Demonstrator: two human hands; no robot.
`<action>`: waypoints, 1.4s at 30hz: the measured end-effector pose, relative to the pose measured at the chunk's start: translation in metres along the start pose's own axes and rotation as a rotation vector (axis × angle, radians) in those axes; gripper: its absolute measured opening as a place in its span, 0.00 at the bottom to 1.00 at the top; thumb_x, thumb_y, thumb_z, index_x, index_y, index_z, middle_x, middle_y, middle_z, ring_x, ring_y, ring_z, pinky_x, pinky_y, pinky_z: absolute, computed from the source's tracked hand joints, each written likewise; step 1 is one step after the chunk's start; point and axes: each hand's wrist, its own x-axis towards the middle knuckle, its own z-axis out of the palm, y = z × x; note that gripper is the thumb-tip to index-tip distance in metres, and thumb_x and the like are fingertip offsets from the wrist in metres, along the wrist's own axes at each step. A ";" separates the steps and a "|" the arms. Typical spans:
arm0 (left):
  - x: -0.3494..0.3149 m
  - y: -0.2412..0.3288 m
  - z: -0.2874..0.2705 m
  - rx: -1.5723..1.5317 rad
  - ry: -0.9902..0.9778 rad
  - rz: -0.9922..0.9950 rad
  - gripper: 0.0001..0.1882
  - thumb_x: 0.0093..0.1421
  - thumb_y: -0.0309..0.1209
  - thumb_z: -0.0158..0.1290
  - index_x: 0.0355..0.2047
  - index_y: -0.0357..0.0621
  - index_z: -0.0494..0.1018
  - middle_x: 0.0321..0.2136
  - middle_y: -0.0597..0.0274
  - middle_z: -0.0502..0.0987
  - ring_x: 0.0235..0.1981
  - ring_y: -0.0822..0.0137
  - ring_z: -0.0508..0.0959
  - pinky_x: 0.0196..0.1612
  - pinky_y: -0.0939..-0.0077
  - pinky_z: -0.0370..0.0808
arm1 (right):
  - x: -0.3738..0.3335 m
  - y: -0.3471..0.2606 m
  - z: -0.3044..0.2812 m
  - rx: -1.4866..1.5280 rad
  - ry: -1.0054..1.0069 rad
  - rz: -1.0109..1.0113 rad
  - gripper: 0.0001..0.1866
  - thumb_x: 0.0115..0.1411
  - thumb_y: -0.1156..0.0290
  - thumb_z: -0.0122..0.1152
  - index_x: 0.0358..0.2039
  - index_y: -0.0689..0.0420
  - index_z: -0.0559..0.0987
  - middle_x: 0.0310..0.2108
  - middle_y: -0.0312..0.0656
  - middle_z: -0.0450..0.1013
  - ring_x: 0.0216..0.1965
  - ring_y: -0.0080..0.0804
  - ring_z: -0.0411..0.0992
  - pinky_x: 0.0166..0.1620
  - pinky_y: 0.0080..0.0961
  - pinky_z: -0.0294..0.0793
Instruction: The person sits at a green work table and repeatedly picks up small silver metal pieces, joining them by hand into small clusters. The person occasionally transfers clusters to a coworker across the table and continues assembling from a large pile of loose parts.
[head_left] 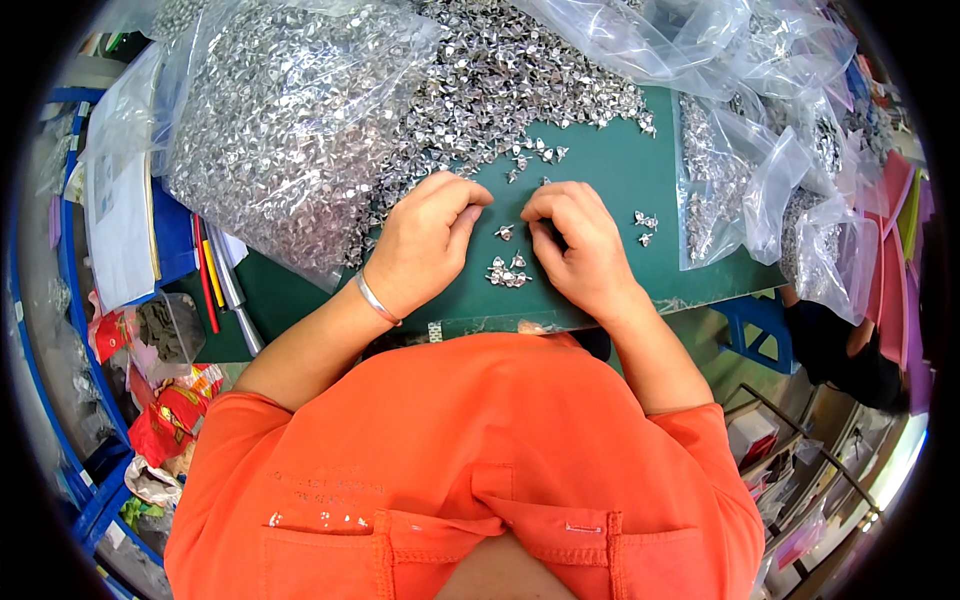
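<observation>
My left hand [428, 232], with a silver bangle [376, 300] on its wrist, is closed in a pinch over the green tabletop [610, 150]. Facing it across a small gap, my right hand [578, 245] has its thumb and fingers drawn together too. Whatever either pinch may hold is too small or hidden to make out. Between and below the hands lies a little cluster of shiny metal parts [508, 275], with a single metal part [504, 232] just above. A large heap of similar metal parts [500, 85] spreads beyond my hands.
A big clear bag of metal parts [280, 130] lies left of the heap. More clear part-filled bags [715, 190] are at the right. A few loose parts [646, 228] sit right of my right hand. Pens [207, 270] and papers [118, 190] are at left; a blue stool [757, 330] stands below right.
</observation>
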 end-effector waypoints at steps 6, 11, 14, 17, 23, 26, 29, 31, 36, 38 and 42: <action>-0.002 0.004 0.004 0.072 -0.107 0.223 0.08 0.58 0.18 0.58 0.38 0.37 0.78 0.36 0.53 0.77 0.37 0.54 0.79 0.40 0.67 0.77 | -0.009 -0.003 -0.016 0.099 -0.141 -0.029 0.11 0.52 0.85 0.63 0.35 0.59 0.78 0.34 0.43 0.76 0.38 0.45 0.74 0.43 0.37 0.74; -0.004 0.004 0.005 -0.023 -0.080 0.114 0.08 0.57 0.18 0.58 0.37 0.39 0.78 0.35 0.53 0.76 0.38 0.51 0.78 0.42 0.64 0.76 | -0.016 0.000 -0.023 0.072 0.053 0.138 0.09 0.54 0.86 0.61 0.35 0.60 0.78 0.34 0.45 0.76 0.37 0.45 0.75 0.41 0.35 0.75; -0.003 0.003 0.003 0.016 -0.220 0.184 0.08 0.57 0.17 0.57 0.37 0.39 0.77 0.33 0.53 0.76 0.38 0.50 0.78 0.40 0.64 0.77 | -0.012 -0.005 -0.018 0.059 -0.095 -0.005 0.10 0.54 0.85 0.61 0.37 0.59 0.79 0.35 0.44 0.77 0.38 0.45 0.75 0.42 0.36 0.75; 0.002 0.006 0.004 -0.030 -0.155 0.123 0.08 0.57 0.18 0.57 0.38 0.39 0.77 0.33 0.53 0.76 0.38 0.50 0.79 0.41 0.64 0.76 | -0.010 -0.006 -0.017 0.080 -0.088 -0.024 0.10 0.54 0.85 0.61 0.36 0.59 0.79 0.34 0.44 0.77 0.37 0.46 0.75 0.43 0.37 0.74; 0.027 0.004 0.024 0.170 0.079 0.164 0.07 0.56 0.19 0.59 0.36 0.39 0.77 0.32 0.54 0.76 0.36 0.50 0.79 0.39 0.62 0.77 | 0.016 0.008 -0.007 -0.090 0.098 0.054 0.09 0.54 0.83 0.64 0.35 0.59 0.78 0.35 0.45 0.76 0.38 0.48 0.73 0.43 0.38 0.73; 0.027 0.004 0.023 0.238 0.016 0.183 0.05 0.55 0.20 0.60 0.33 0.40 0.77 0.31 0.57 0.76 0.34 0.53 0.79 0.37 0.63 0.78 | 0.014 0.012 -0.012 -0.118 0.017 -0.006 0.10 0.53 0.82 0.66 0.34 0.58 0.77 0.35 0.44 0.75 0.38 0.47 0.72 0.41 0.38 0.73; 0.019 0.003 0.018 0.121 0.023 0.135 0.05 0.57 0.21 0.60 0.34 0.40 0.77 0.31 0.56 0.77 0.33 0.52 0.80 0.36 0.64 0.78 | 0.004 0.011 -0.015 -0.050 0.001 0.029 0.08 0.53 0.82 0.67 0.32 0.58 0.77 0.33 0.43 0.75 0.37 0.45 0.73 0.40 0.36 0.73; 0.016 -0.002 0.015 0.081 0.016 0.082 0.06 0.60 0.20 0.58 0.38 0.39 0.78 0.32 0.54 0.78 0.31 0.54 0.81 0.35 0.66 0.78 | 0.001 0.008 -0.020 0.039 -0.004 0.099 0.08 0.53 0.82 0.67 0.31 0.59 0.77 0.31 0.43 0.75 0.35 0.45 0.74 0.39 0.35 0.74; 0.019 0.000 0.006 0.018 0.029 -0.009 0.07 0.61 0.20 0.57 0.41 0.37 0.78 0.31 0.55 0.78 0.30 0.59 0.81 0.34 0.70 0.78 | 0.003 0.016 -0.023 -0.070 0.094 0.192 0.07 0.55 0.82 0.65 0.33 0.59 0.77 0.31 0.45 0.76 0.35 0.46 0.75 0.39 0.37 0.75; 0.019 0.001 0.007 0.021 0.009 0.006 0.07 0.61 0.21 0.57 0.40 0.38 0.78 0.31 0.55 0.77 0.30 0.59 0.81 0.34 0.70 0.77 | 0.004 0.015 -0.023 -0.091 0.108 0.189 0.07 0.55 0.82 0.65 0.34 0.59 0.77 0.32 0.45 0.76 0.35 0.47 0.75 0.39 0.37 0.75; 0.019 0.005 0.015 0.064 -0.063 0.052 0.07 0.60 0.22 0.59 0.39 0.38 0.79 0.30 0.54 0.77 0.32 0.56 0.80 0.36 0.67 0.77 | 0.006 0.010 -0.019 -0.064 0.010 0.098 0.06 0.57 0.82 0.63 0.35 0.60 0.78 0.32 0.47 0.76 0.35 0.49 0.76 0.40 0.38 0.76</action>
